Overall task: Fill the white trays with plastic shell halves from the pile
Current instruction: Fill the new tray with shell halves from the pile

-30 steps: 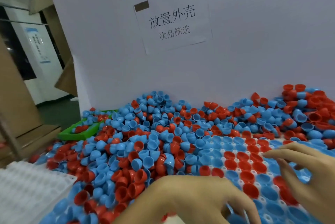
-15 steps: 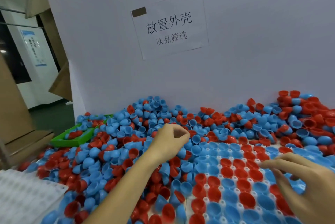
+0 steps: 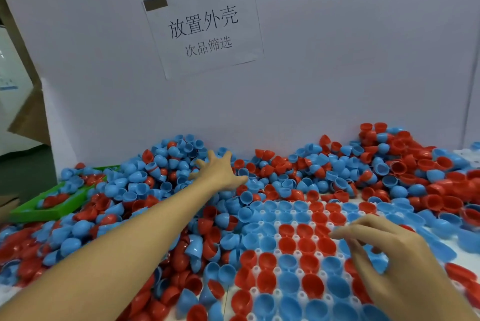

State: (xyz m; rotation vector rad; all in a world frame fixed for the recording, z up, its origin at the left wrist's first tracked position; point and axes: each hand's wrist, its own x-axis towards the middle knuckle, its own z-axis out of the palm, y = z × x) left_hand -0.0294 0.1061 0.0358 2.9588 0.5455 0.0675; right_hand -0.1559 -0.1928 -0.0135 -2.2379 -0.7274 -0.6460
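— Two hands (image 3: 219, 171) are at work, and neither is carrying a shell as far as I can see. The left hand is stretched far out over the pile (image 3: 166, 172) near the white backboard (image 3: 337, 74), fingers spread flat on the blue and red halves.

— And the right hand (image 3: 384, 250)?

— Low over the white tray (image 3: 278, 253), fingers loosely bent and hanging just above the seated shells. It pinches nothing that I can make out, though its fingertips hide a pocket or two.

— So which step is this?

— I'd judge it a raking step: the left hand reaches to the back of the heap to draw more halves toward the tray. The tray sits in front of the person, right of centre, with most visible pockets already holding a shell, cup side up. Loose halves crowd its left and far edges.

— What does the next move call for?

— Curling those spread fingers and pulling a batch toward the tray's near-left edge, without shoving seated shells out of their pockets. Then the right hand would need to turn and drop single halves into any open pockets.

— Anything else around?

— A green tray (image 3: 52, 206) at the far left, half buried, and a paper sign (image 3: 205, 27) on the backboard.
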